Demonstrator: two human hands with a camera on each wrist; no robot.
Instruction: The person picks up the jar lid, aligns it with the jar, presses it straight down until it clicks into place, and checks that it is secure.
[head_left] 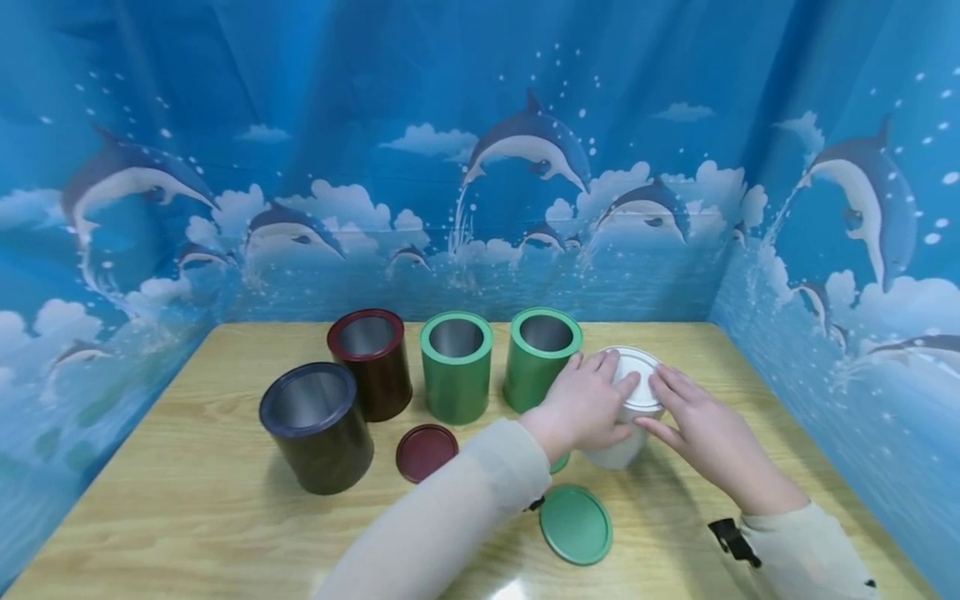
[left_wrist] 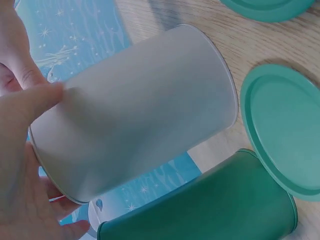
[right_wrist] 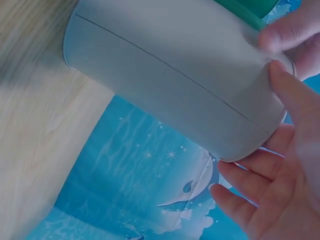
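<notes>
A white can (head_left: 618,454) stands on the right part of the table, with a white lid (head_left: 637,377) on its top. My left hand (head_left: 588,407) holds the top from the left, its fingers over the lid's edge. From the right, my right hand (head_left: 705,437) grips the same rim with its thumb low on the side. In the left wrist view, the left thumb presses the wall of the white can (left_wrist: 135,117) near the rim. The right wrist view has the right thumb on the can's side (right_wrist: 175,85) and the other fingers around the rim end.
Two open green cans (head_left: 456,387) stand left of the white one. Farther left are an open dark red can (head_left: 375,383) and an open black can (head_left: 326,450). A dark red lid (head_left: 427,452) and a green lid (head_left: 576,523) lie in front; another green lid (head_left: 560,463) is mostly hidden.
</notes>
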